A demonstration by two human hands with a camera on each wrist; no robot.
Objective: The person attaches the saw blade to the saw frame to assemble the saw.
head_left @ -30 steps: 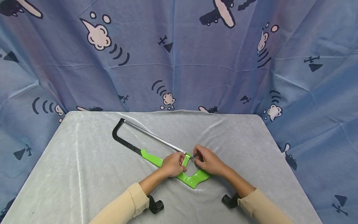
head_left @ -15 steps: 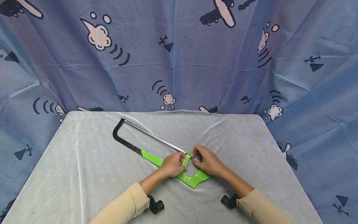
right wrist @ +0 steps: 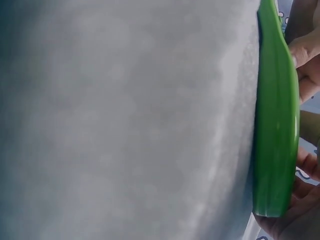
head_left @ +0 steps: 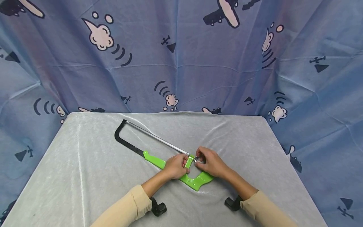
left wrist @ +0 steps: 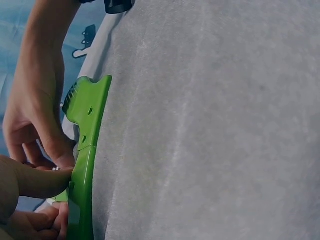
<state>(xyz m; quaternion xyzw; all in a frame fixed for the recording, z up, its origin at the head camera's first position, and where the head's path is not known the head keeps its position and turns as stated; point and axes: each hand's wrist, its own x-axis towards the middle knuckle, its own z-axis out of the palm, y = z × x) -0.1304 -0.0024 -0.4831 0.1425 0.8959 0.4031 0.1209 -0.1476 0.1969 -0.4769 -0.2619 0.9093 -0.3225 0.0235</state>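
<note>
A hacksaw [head_left: 195, 183] with a bright green handle and black front frame lies on the table, its handle toward the lower right. Its silver blade bar [head_left: 157, 137] runs along the far side. My left hand [head_left: 174, 167] grips the green upright where the blade meets the handle. At that corner sits a small metal wing nut [head_left: 195, 159], with my right hand's thumb and fingertips pinching at it. My right hand [head_left: 212, 162] is above the handle's end. In the left wrist view, my left thumb [left wrist: 40, 182] presses the green frame. The right wrist view shows the green handle [right wrist: 277, 115] hiding part of the fingers.
A pale grey cloth covers the table [head_left: 71, 157]. Behind it hangs a blue printed curtain [head_left: 181, 56]. Black wrist mounts [head_left: 158, 208] stick out below both forearms, close to the tabletop.
The wing nut shows at a slightly different angle, and my right fingertips have shifted a little around it. My left hand and the hacksaw stay in place.
</note>
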